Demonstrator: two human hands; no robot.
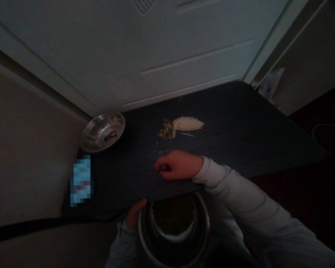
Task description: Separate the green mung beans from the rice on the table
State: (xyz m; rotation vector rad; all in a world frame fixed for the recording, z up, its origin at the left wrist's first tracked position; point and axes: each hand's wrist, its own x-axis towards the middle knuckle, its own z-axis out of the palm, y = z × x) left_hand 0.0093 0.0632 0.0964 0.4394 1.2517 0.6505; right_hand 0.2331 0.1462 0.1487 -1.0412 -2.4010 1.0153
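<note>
My right hand (181, 165) is curled closed just above the dark table (234, 137), near its front edge. Whatever its fingers hold is hidden. Beyond it lies a pile of white rice-like grains (189, 123), touching a smaller heap of dark greenish grains (166, 129) mixed with white ones. A few loose white grains (164, 152) are scattered just past my knuckles. My left hand (136, 213) grips the side of a round metal bowl (208, 223) below the table edge. Dark grains (173, 216) with a white fringe lie inside that bowl.
A shiny steel bowl (91, 136) with a dark label stands at the table's back left corner. A blurred light-blue item (82, 180) lies at the left edge. The white panelled door (184, 56) rises behind the table. A cable (321, 126) shows at far right.
</note>
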